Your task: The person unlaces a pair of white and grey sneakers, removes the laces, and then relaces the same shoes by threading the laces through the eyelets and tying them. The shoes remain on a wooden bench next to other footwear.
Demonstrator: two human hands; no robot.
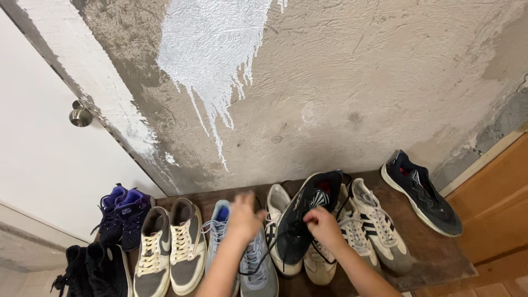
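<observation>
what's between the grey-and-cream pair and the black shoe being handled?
Head view: a light blue-grey pair lies between the grey-and-cream pair and the black shoe. The left hand hovers over it.

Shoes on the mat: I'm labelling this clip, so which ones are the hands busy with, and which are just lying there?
In hand:
- black shoe, tilted up, right hand at its laces
- grey-blue shoes, under the left hand

Lying about:
- cream and grey pair
- purple pair
- black pair
- white striped shoes
- lone black shoe
- door knob
</observation>
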